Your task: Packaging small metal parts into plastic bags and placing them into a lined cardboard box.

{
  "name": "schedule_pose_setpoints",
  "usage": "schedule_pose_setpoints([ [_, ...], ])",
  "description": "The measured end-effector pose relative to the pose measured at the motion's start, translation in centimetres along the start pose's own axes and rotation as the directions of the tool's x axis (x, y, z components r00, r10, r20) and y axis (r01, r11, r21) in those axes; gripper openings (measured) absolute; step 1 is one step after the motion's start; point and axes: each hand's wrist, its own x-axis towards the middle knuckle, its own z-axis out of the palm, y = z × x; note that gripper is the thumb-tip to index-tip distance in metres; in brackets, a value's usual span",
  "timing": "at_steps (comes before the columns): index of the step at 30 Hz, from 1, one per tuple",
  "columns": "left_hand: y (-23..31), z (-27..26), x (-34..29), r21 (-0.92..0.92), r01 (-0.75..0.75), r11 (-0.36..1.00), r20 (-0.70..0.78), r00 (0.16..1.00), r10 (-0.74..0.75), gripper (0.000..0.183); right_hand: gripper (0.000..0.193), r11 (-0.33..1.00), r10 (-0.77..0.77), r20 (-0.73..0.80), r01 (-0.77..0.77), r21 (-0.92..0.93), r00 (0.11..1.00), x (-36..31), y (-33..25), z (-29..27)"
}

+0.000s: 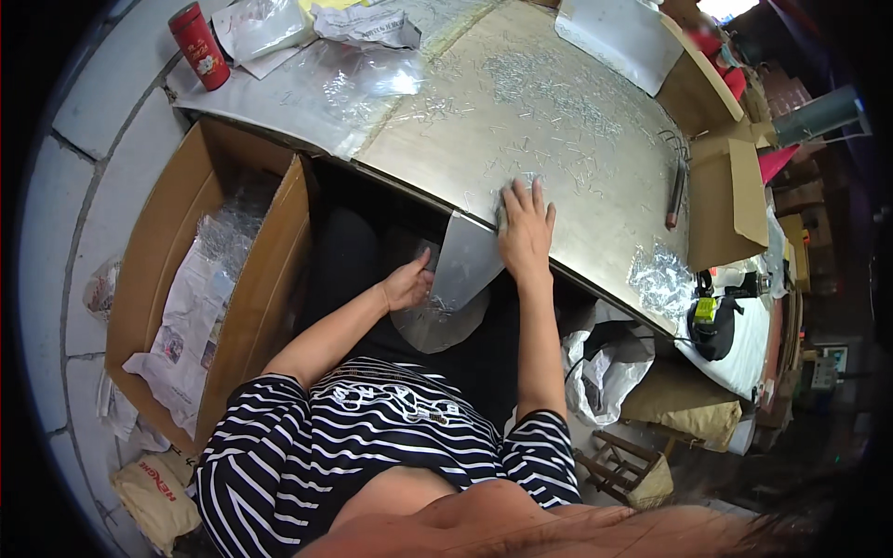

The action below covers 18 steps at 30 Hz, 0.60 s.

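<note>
My right hand (527, 232) lies palm down at the front edge of the metal-topped table (419, 172), fingers stretched out and somewhat apart. Below it, a grey, smooth sheet-like flap (465, 260) slopes down from the table edge towards my lap. My left hand (407, 282) is beside the flap's left edge, its fingers curled; what they hold is hard to see. A rounded, greyish, shiny piece (439, 327) rests over my lap under the flap. Many short, thin, shiny wire-like pieces (558, 102) lie scattered across the table top, thickest towards the far side.
An open cardboard box (260, 270) with crumpled paper and clear plastic stands at my left. A red canister (199, 46) and plastic bags (265, 30) occupy the far left corner. At right are another cardboard box (730, 205), a dark-handled tool (677, 191) and a small wooden stool (621, 468).
</note>
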Motion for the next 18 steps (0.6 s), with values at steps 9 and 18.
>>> schedule_pose_setpoints([
  [9, -1.1, 2.9, -1.7, 0.266, 0.001, 0.964, 0.226, 0.972, -0.064, 0.086, 0.041, 0.992, 0.004, 0.003, -0.005, 0.123, 1.000, -6.9, -4.1, -5.9],
  [18, -2.2, 5.0, -3.8, 0.401, -0.156, 0.902, 0.318, 0.948, 0.023, 0.068, 0.037, 0.845, 0.114, 0.108, -0.154, 0.512, 0.988, -11.4, -4.6, -4.4],
])
